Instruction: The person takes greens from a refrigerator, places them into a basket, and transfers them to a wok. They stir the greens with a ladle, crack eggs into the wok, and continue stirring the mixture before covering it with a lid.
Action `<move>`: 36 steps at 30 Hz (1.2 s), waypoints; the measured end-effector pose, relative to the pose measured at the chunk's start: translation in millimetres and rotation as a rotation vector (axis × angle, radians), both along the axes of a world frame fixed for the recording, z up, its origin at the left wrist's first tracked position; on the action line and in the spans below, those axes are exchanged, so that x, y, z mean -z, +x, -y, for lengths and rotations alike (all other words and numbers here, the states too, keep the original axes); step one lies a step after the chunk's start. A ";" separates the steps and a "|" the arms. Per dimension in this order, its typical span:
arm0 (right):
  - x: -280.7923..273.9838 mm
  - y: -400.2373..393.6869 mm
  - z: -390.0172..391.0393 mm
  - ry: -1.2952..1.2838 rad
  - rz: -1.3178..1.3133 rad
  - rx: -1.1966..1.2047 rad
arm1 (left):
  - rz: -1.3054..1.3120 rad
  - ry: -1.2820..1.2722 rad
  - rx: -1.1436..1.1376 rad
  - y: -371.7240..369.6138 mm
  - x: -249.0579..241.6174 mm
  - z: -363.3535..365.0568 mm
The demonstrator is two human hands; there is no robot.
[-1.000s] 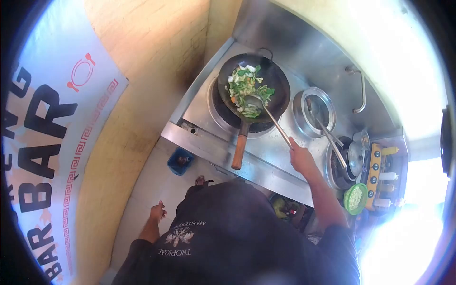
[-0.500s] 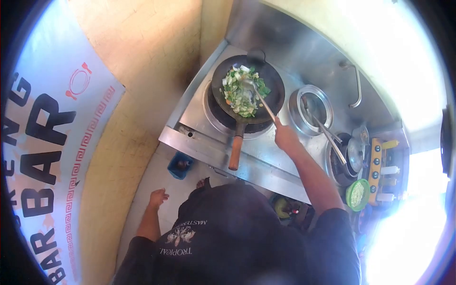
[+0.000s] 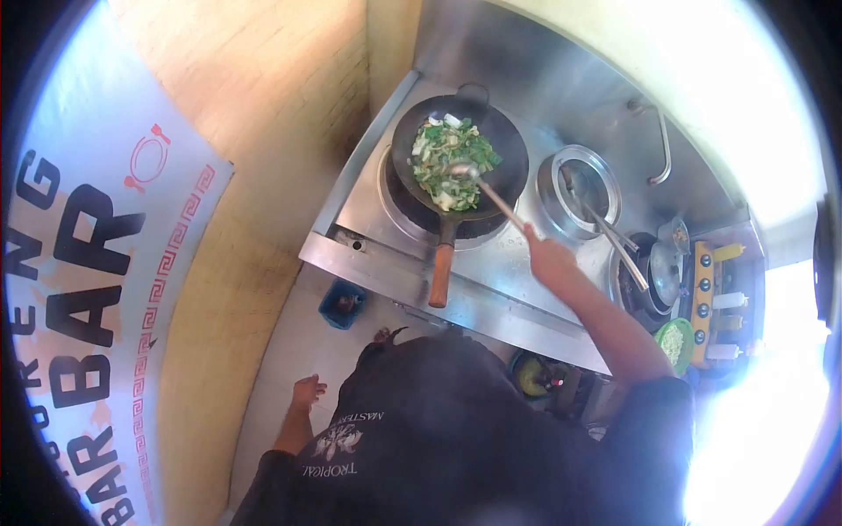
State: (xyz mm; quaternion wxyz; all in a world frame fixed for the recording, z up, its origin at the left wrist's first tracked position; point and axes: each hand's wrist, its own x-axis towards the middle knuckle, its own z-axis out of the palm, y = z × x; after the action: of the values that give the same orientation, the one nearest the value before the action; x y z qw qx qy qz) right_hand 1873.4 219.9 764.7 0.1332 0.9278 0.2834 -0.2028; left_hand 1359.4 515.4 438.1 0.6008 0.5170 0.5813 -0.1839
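Note:
My right hand (image 3: 551, 259) is closed round the handle end of a metal ladle (image 3: 500, 202). The ladle's bowl rests among chopped green and white vegetables (image 3: 456, 153) in a dark wok (image 3: 509, 145). A wooden handle (image 3: 441, 276) sticks out from the wok toward me, and neither hand touches it. The wok sits on the left burner of a steel stove (image 3: 526, 311). Away from the stove, low at my left side, my left hand (image 3: 309, 391) hangs with fingers loosely bent and apart, holding nothing.
Right of the wok stands a round metal pot (image 3: 550, 188) with long-handled utensils leaning in it. Further right are a second pan (image 3: 665, 272), a green bowl (image 3: 671, 344) of pale shreds and a wooden rack (image 3: 702, 298) with bottles. A blue container (image 3: 340, 302) is on the floor.
My right hand has drawn back to the right, pulling the ladle's bowl lower and nearer to me through the vegetables. The view has shifted slightly. My left hand still hangs at my side.

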 end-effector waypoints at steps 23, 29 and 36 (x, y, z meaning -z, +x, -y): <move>20.0 35.5 -4.1 0.178 0.126 0.032 | 0.131 -0.356 0.547 60.0 -65.5 35.2; -64.6 -1.9 15.0 0.610 -0.296 0.322 | 0.052 -0.133 0.398 115.7 -105.2 36.9; -16.4 -24.5 14.9 0.150 -0.095 0.023 | 0.598 -0.438 0.156 275.9 -149.5 69.6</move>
State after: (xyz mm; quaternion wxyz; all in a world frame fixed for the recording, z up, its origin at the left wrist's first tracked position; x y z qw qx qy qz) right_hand 1848.9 205.0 781.1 0.0472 0.9277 0.2933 -0.2263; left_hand 1635.3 445.8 587.6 0.8243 0.4500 0.2863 -0.1900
